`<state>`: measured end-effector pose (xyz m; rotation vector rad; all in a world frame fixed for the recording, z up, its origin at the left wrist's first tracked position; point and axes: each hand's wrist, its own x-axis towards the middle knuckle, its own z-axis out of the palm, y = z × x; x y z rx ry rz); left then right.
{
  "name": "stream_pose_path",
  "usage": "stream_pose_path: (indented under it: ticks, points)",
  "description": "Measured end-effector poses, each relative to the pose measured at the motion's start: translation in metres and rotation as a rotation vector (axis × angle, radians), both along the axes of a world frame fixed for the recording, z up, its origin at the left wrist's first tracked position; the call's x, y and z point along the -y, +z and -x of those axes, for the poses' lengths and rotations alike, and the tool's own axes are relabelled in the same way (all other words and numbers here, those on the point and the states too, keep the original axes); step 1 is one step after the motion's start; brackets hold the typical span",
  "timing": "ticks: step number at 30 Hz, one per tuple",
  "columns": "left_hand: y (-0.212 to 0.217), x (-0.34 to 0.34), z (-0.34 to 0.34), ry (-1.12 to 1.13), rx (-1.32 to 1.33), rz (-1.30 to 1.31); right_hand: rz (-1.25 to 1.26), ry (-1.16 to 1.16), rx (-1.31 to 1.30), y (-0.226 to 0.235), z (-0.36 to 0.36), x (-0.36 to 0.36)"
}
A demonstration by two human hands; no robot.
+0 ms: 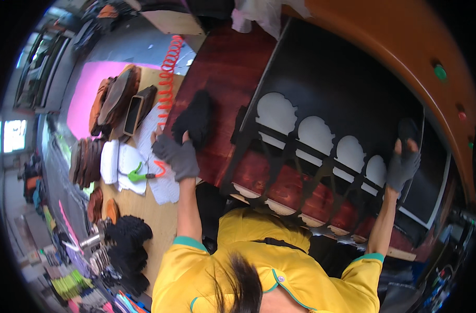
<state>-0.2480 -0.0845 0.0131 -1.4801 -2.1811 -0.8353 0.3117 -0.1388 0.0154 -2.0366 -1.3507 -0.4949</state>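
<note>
My left hand [179, 158], in a grey fingerless glove, has its thumb and a finger apart. It is beside the red coiled hose [166, 94] and a fuzzy black bundle [194, 119] on the dark red table. At the right, my gloved right hand [403, 166] has its bare fingertips closed on the lower end of a dark oval piece [408, 130]. Between my hands lies a black sheet [342, 88] with several rounded cut-outs, white showing through them. Its lower part, a web of black strips [287, 187], hangs over the red table edge.
A green air gun [137, 172] lies on white cloth to the left. Around it are stacked brown sole-shaped pieces [86, 163], a dark rectangular frame [133, 116] and a black fuzzy pile [128, 245]. An orange-brown machine beam [384, 49] with coloured buttons arches over the far right.
</note>
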Motion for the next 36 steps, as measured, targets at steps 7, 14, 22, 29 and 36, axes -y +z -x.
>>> stream_pose_path:
  ticks: [7,14,22,29,36]
  points:
    - [0.027,-0.042,-0.076,-0.774,0.015,0.144,0.516,-0.364,-0.303,0.032,-0.03,-0.042]
    - [0.011,-0.084,-0.128,-1.027,-0.199,0.242,0.463,-0.269,-0.275,0.017,-0.049,-0.019]
    - [-0.002,-0.032,-0.127,-0.987,-0.095,0.224,0.395,0.021,-0.305,0.038,-0.038,0.005]
    - [-0.004,-0.027,-0.136,-0.946,0.056,0.156,0.511,0.799,0.183,0.09,0.085,-0.05]
    - [-0.006,-0.02,-0.142,-0.915,0.219,0.108,0.278,1.309,0.867,0.079,0.183,-0.142]
